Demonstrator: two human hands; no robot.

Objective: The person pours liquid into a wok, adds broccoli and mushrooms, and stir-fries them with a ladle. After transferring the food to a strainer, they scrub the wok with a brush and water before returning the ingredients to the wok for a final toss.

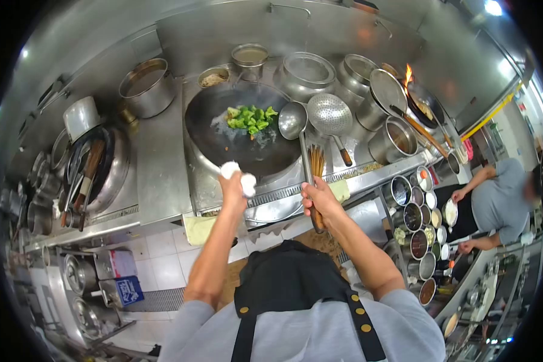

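A large dark wok [211, 120] holds green vegetables [251, 119] in some liquid. My left hand [234, 190] is closed on a white cloth [247, 181] at the wok's front rim. My right hand [321, 202] grips the handle of a metal ladle [292, 120], whose bowl is over the wok's right side. Beside that handle stands a bundle of thin brown sticks [316, 161]; whether my fingers touch it cannot be made out. A perforated skimmer [330, 114] rests to the right of the ladle.
Lidded pots [309, 70] stand behind the wok. A flame [408, 75] rises by a pan at the back right. Another person [495, 202] works at the right, near several sauce containers [419, 244]. Stacked pans [111, 175] sit at the left.
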